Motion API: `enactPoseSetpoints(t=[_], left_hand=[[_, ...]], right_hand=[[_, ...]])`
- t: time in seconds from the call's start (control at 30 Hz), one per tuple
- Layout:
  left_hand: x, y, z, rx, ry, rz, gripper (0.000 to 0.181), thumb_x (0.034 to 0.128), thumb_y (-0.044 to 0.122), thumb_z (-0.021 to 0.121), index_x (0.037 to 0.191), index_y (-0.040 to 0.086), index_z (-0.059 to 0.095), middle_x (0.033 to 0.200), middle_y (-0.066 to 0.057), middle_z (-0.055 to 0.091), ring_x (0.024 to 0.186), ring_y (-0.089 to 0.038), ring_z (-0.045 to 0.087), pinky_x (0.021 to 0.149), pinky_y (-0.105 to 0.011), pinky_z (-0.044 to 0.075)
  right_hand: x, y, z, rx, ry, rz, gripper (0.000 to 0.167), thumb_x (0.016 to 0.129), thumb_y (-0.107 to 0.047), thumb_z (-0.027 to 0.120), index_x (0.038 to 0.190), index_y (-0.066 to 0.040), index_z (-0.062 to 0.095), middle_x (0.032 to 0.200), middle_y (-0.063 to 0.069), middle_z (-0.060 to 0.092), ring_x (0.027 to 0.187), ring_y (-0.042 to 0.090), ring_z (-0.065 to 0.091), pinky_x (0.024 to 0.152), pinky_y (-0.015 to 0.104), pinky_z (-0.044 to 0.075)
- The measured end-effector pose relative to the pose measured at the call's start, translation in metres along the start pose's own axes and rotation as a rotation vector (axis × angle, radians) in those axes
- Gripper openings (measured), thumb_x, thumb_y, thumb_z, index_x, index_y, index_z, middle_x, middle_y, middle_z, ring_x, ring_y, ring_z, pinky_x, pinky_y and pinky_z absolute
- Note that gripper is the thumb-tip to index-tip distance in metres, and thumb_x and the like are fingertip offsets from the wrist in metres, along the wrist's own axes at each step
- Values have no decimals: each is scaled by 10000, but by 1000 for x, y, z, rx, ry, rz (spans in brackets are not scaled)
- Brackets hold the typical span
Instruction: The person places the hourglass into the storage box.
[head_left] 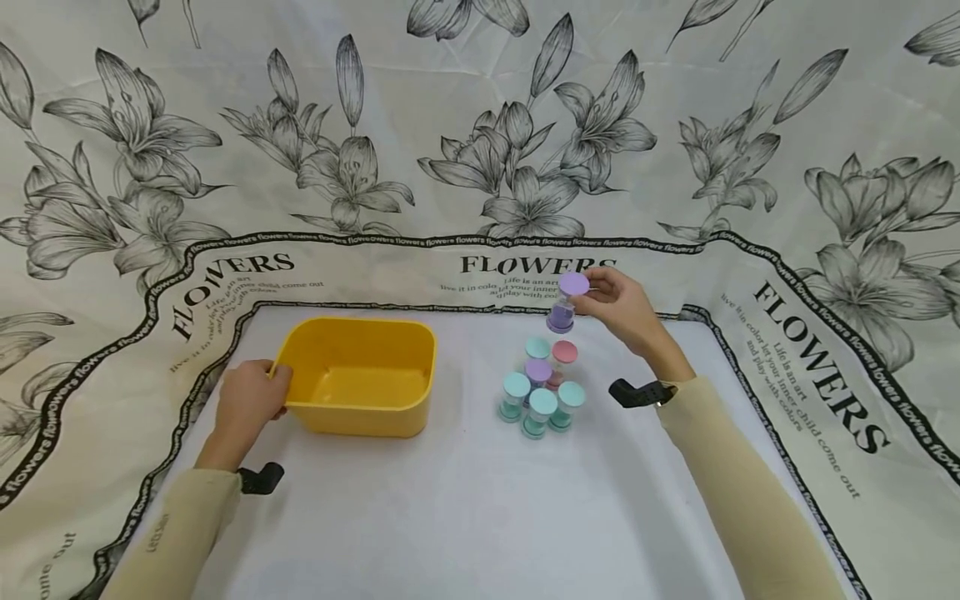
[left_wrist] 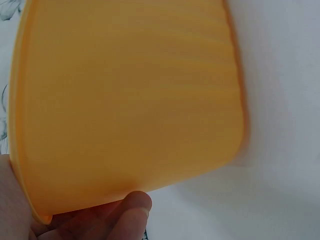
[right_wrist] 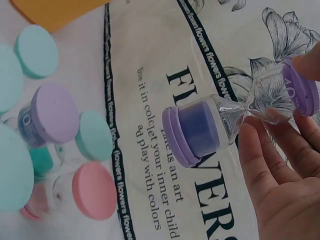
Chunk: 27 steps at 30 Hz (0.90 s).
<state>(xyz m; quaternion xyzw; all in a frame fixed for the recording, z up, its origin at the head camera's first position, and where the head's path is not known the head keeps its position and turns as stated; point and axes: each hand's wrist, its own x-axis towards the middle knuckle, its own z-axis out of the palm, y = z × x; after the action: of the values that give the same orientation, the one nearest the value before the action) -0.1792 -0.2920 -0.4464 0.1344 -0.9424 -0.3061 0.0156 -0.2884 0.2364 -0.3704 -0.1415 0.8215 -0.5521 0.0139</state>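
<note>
A purple-capped sand timer (right_wrist: 200,125) with purple sand in its lower bulb is pinched by my right hand (head_left: 618,308) at its upper end, raised above the table's far side. In the right wrist view, the right hand (right_wrist: 290,185) has its thumb on the upper cap and fingers along the glass. My left hand (head_left: 251,396) grips the left rim of a yellow bin (head_left: 360,421); in the left wrist view its fingertips (left_wrist: 135,210) press the bin's wall. Below the raised timer stand several sand timers: mint ones (head_left: 542,403), a purple one (head_left: 537,372) and a pink one (head_left: 564,353).
A white table (head_left: 465,517) carries the bin at left and the timers right of centre. Floral printed cloth (head_left: 360,183) rises along the table's back and both sides. Each wrist wears a black strap mount (head_left: 641,393).
</note>
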Motion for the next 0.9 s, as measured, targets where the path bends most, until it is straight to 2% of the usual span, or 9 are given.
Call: enactPoseSetpoints(t=[0.17, 0.37, 0.53, 0.6, 0.73, 0.9], left_hand=[[3, 2, 4, 79, 28, 35, 407, 999, 297, 395, 837, 5, 629, 629, -87, 647, 513, -193, 600, 460, -295, 465], [3, 4, 8, 81, 28, 12, 407, 1007, 303, 396, 886, -3, 634, 655, -100, 654, 516, -194, 602, 464, -294, 467], [2, 4, 7, 72, 32, 1, 407, 1006, 303, 391, 906, -9, 633, 673, -110, 658, 523, -203, 608, 465, -299, 469], [1, 3, 7, 61, 24, -5, 412, 1007, 305, 387, 926, -13, 635, 677, -110, 662, 525, -202, 609, 466, -300, 470], [-1, 1, 7, 55, 20, -20, 415, 1008, 302, 387, 955, -23, 641, 678, -109, 670, 517, -195, 610, 463, -300, 473], [-2, 1, 5, 60, 25, -20, 443, 1019, 309, 385, 1006, -48, 646, 696, -125, 680, 511, -187, 616, 458, -305, 475]], right_hand=[[12, -16, 14, 46, -33, -30, 492, 946, -145, 710, 1365, 9, 503, 1240, 65, 622, 1079, 65, 662, 925, 245, 583], [25, -34, 39, 117, -113, -39, 516, 933, -109, 711, 1388, 28, 510, 1203, 33, 641, 1049, 89, 677, 896, 238, 588], [34, -49, 65, 248, -228, -91, 471, 965, -42, 653, 1402, 70, 518, 1172, 21, 673, 1029, 134, 691, 926, 333, 602], [38, -54, 75, 256, -259, -113, 448, 964, -36, 648, 1386, 68, 539, 1155, 38, 684, 1014, 156, 694, 939, 387, 601], [46, -61, 97, 203, -288, -121, 448, 945, -77, 680, 1366, 31, 567, 1192, 88, 672, 1033, 169, 692, 963, 431, 593], [55, -68, 123, 178, -328, -115, 472, 926, -96, 698, 1362, 18, 558, 1266, 174, 637, 1093, 230, 673, 982, 397, 587]])
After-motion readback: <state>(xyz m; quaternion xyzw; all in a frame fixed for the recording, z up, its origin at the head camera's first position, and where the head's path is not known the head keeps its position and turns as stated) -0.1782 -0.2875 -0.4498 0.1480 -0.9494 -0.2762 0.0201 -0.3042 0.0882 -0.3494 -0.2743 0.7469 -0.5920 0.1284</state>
